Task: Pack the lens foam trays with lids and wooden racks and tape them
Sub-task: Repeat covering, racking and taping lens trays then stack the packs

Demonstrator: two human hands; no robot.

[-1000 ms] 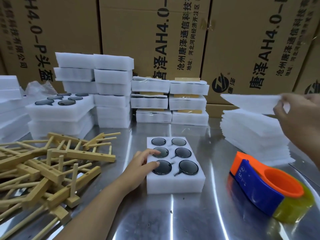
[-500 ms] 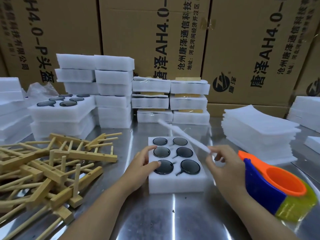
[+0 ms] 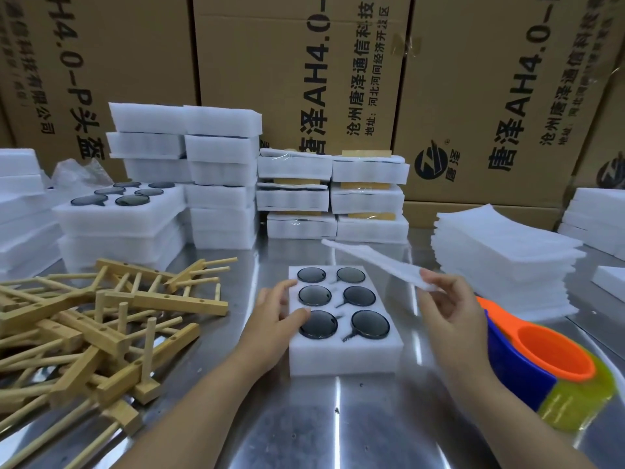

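A white foam tray (image 3: 345,357) with several dark round lenses lies on the steel table in the middle. My left hand (image 3: 275,319) rests on its left edge, thumb and fingers touching the foam. My right hand (image 3: 446,309) pinches a thin white foam lid sheet (image 3: 372,260) and holds it tilted above the tray's right side. A pile of wooden racks (image 3: 94,319) lies to the left. An orange and blue tape dispenser (image 3: 541,360) with yellowish tape sits at the right.
Stacks of filled foam trays (image 3: 121,218) and taller foam stacks (image 3: 220,184) stand at the back left. Taped packs (image 3: 331,194) sit at the back middle. A stack of lid sheets (image 3: 504,258) is at the right. Cardboard boxes (image 3: 304,72) wall the back.
My right hand took a lid sheet from the right stack and brought it left over the tray, now a bit lower and closer. My left hand stayed on the tray's left edge.
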